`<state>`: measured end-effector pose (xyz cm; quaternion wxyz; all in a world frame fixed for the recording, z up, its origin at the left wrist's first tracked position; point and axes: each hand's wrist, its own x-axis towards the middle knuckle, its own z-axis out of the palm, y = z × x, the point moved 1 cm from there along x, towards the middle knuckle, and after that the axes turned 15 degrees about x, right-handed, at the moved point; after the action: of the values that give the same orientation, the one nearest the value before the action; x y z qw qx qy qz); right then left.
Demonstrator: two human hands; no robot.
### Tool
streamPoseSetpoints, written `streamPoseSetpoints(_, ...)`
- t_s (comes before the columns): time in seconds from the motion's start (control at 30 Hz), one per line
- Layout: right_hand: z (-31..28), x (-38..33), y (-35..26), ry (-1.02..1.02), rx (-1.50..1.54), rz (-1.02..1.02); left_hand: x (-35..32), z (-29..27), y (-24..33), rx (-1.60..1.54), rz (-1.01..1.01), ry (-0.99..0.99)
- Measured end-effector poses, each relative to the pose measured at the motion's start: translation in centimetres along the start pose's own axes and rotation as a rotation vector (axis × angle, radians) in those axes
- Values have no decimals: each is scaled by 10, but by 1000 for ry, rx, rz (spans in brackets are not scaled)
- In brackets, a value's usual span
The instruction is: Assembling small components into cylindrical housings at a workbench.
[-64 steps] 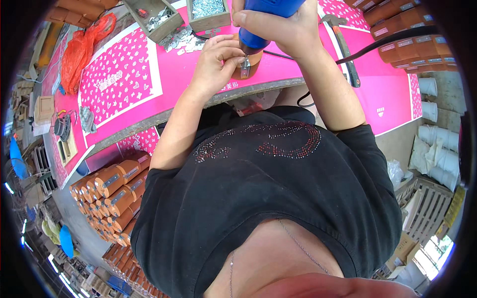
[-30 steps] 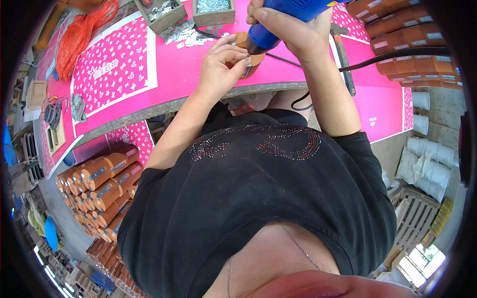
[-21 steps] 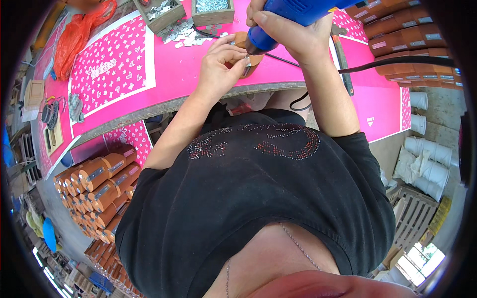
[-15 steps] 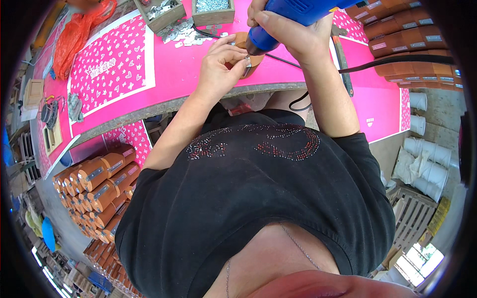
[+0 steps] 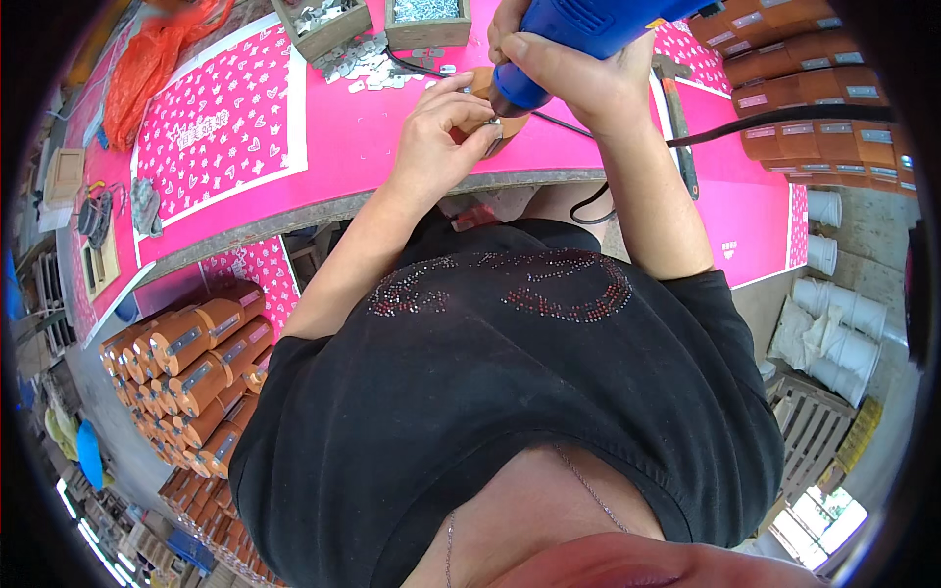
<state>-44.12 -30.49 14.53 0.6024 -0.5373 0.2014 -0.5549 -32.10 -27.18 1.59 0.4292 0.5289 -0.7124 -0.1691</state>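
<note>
My right hand [image 5: 578, 73] is wrapped round the grip of a blue power drill [image 5: 588, 34], whose dark nose points down and to the left. At that nose, the thumb and fingertips of my left hand [image 5: 443, 127] pinch a small silvery metal piece [image 5: 495, 122]; its exact kind is too small to make out. Under both hands lies a round orange-brown wooden piece [image 5: 512, 129], mostly covered by my fingers and the drill, on the pink-covered table [image 5: 363, 157].
Beyond my left hand are loose metal plates [image 5: 368, 67], a wooden box of screws [image 5: 427, 22] and another box [image 5: 323, 29]. A hammer [image 5: 678, 127] lies right of my right forearm, near a black cable [image 5: 774, 116]. Brown wooden pieces are stacked right [image 5: 814, 93] and lower left [image 5: 196, 363].
The drill's nose has come down slightly toward my left fingertips. My left hand has shifted a little with the metal piece, and the view has tilted slightly.
</note>
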Motion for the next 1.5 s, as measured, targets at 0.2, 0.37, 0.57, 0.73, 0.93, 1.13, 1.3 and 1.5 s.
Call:
streamPoseSetpoints(0.2,-16,4,11,-282,19,-222,0,-1,2,29,8,-9)
streamPoseSetpoints(0.37,-6,-3,-2,-195,17,19,1,-4,4,63,34,-11)
streamPoseSetpoints(0.57,-16,0,5,-220,74,71,0,-3,3,72,14,-38)
streamPoseSetpoints(0.73,-18,-3,7,-185,213,34,1,-5,6,107,74,21)
streamPoseSetpoints(0.93,-29,3,14,-382,263,-289,2,-4,15,149,162,62)
streamPoseSetpoints(1.13,-50,-6,-14,-47,259,-231,1,9,13,364,166,114)
streamPoseSetpoints(1.3,-88,-15,-54,-226,208,-466,11,-13,0,349,198,-44)
streamPoseSetpoints(1.5,-100,-38,-65,-137,246,-500,14,-45,2,338,23,-216)
